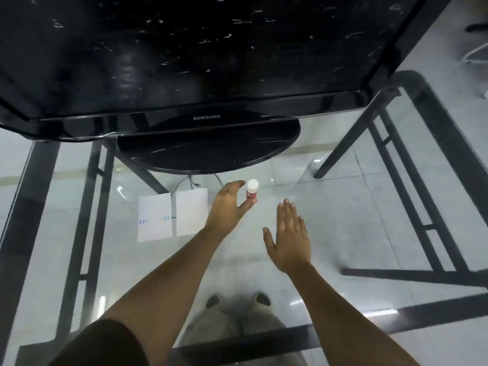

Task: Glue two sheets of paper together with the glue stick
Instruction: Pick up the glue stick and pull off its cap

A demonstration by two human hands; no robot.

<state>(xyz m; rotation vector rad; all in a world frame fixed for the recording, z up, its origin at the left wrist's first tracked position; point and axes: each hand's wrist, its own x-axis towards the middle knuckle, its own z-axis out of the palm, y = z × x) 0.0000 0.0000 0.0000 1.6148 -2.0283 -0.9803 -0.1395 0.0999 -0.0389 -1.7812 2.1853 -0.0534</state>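
Observation:
A small glue stick (251,190), red with a white cap, stands upright on the glass table (343,207). My left hand (228,207) curves around its left side with the fingers apart. The thumb tip touches the stick's base and the fingertips are just short of the cap. My right hand (289,236) hovers flat, fingers spread, to the right of the stick and nearer to me, holding nothing. Two white sheets lie side by side left of my left hand: one with small blue marks (155,217) and a plain one (192,211).
A black Samsung monitor (206,75) on a round base (208,149) stands right behind the sheets and the stick. Black table frame bars (87,207) and the tiled floor show through the glass. My legs and shoes (237,313) are below the near edge.

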